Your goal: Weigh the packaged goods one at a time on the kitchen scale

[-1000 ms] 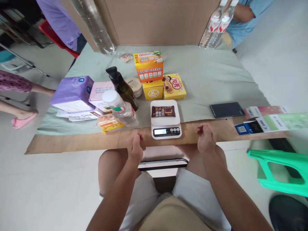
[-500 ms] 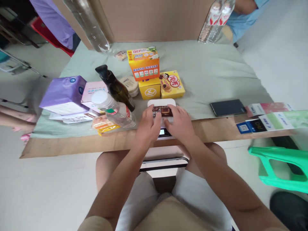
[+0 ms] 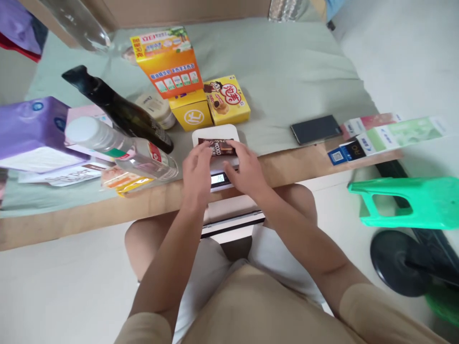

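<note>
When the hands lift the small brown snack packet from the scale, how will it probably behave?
The brown snack packet looks thin and flat, so it is probably light. Its wrapper seems glossy, so perhaps a little slippery and crinkly. Both the left hand and the right hand touch it on the white scale; lying flat, it should not roll.

The brown snack wrapper [image 3: 217,146] lying on the white kitchen scale [image 3: 216,157] shows the word "COCOA", and the scale's small display [image 3: 217,178] shows digits that are too blurred to read surely. The small yellow box [image 3: 191,114] behind the scale has a round white logo that looks like the character "汇", and the yellow biscuit box [image 3: 226,100] beside it has a red circle with the Chinese word "泡芙". The orange carton [image 3: 165,59] standing on them has Chinese print too small to read, and the dark card [image 3: 347,152] at the tabletop edge has a QR code.
</note>
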{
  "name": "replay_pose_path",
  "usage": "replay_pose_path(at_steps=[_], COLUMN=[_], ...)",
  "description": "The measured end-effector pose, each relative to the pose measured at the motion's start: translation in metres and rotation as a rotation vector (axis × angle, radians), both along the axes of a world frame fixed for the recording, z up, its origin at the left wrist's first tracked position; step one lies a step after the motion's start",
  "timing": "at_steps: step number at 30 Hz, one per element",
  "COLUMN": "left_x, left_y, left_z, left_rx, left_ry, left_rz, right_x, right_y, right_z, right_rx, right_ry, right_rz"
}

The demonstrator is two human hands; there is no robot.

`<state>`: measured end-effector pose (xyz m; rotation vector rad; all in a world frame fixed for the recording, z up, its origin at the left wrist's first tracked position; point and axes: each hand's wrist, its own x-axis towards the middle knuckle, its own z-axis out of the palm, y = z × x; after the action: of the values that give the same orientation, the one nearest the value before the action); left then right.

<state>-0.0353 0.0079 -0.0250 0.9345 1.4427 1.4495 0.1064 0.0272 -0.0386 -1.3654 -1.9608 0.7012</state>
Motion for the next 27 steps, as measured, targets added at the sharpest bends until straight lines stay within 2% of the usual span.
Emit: replay_pose_path(at_steps=[3,6,8,12,14,16,18,20,24,27], left_x=[0.014,0.038,0.062,0.125,0.153,0.171,0.174,0.166,0.13,0.1], left_y=[0.0,-0.003,-0.001,0.008,0.012,0.011,0.008,0.001,-0.013,-0.024], left_z=[0.011,0.018,0.019,0.015,0.013,0.013,0.012,0.012,0.015,0.02], left_rx=[-0.001,0.019,-0.016,-0.082,-0.065,-0.02,0.037,0.062,0.007,0.062], left_ry=[-0.15,-0.153,-0.103,0.063,0.162,0.219,0.237,0.24,0.202,0.168], left_rz=[-0.001,-0.163,-0.299,-0.566,-0.641,-0.666,-0.702,-0.739,-0.77,-0.759], right_x=[0.021,0.055,0.083,0.142,0.168,0.189,0.201,0.205,0.202,0.2], right_y=[-0.004,-0.016,-0.028,-0.048,-0.053,-0.053,-0.051,-0.047,-0.039,-0.034], right_z=[0.004,0.011,0.014,0.006,-0.002,-0.009,-0.015,-0.018,-0.021,-0.021], right_rx=[0.084,0.152,0.137,0.084,0.099,0.112,0.103,0.088,0.07,0.047], right_ry=[0.004,-0.035,-0.094,-0.216,-0.261,-0.323,-0.391,-0.437,-0.465,-0.491], right_rz=[-0.036,-0.092,-0.154,-0.418,-0.574,-0.718,-0.815,-0.848,-0.87,-0.894])
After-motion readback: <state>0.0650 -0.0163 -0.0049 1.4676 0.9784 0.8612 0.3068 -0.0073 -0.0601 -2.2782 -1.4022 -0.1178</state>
